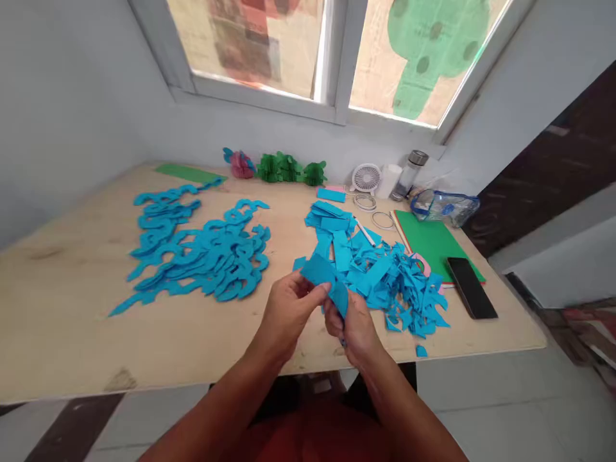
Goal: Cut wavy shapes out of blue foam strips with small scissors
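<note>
My left hand (294,307) is closed, pinching a flat blue paper piece (317,269) between thumb and fingers. My right hand (353,321) is closed on the lower right part of the blue paper, which bends down there. Both hands are close together above the table's front edge. A small dark spot shows under the right fingers, too small to make out. Just beyond the hands lies a loose heap of blue paper scraps (414,292). Farther back is a pile of blue rectangular strips (332,218), with a white pen (364,231) beside it.
Wavy blue cut-outs (226,253) lie heaped on the table (62,308) at left. Green paper figures (283,168) and a pink one (240,165) stand by the wall. At right are a fan (366,177), bottle (409,175), clear pouch (447,206), green folder (433,240) and phone (471,287).
</note>
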Tool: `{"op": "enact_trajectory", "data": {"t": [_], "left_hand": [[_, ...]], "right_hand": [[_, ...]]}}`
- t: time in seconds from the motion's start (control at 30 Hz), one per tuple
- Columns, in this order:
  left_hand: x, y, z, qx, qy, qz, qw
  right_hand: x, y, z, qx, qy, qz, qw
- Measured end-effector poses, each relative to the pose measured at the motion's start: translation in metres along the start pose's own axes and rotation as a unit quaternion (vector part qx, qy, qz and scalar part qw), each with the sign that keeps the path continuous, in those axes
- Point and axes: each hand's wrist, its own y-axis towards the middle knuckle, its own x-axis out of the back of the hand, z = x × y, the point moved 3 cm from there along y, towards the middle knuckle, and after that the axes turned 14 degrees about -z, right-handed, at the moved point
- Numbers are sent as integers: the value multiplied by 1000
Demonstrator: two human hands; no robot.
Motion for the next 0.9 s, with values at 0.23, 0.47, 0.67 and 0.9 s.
{"op": "enact_trajectory", "data": {"t": [0.23,0.47,0.67,0.9], "left_hand": [[-4,3,3,2,-7,8,1000],[-5,2,1,16,-8,11,1000],[-4,3,4,27,-4,16,999],[1,6,7,38,2,3,999]], "right_hand": [[1,-1,-2,-3,13,-3,1000],[1,-2,-1,-10,14,-8,1000],[-1,-2,1,-15,13,-15,1000],[-2,-3,2,-28,-5,-27,999]]}}
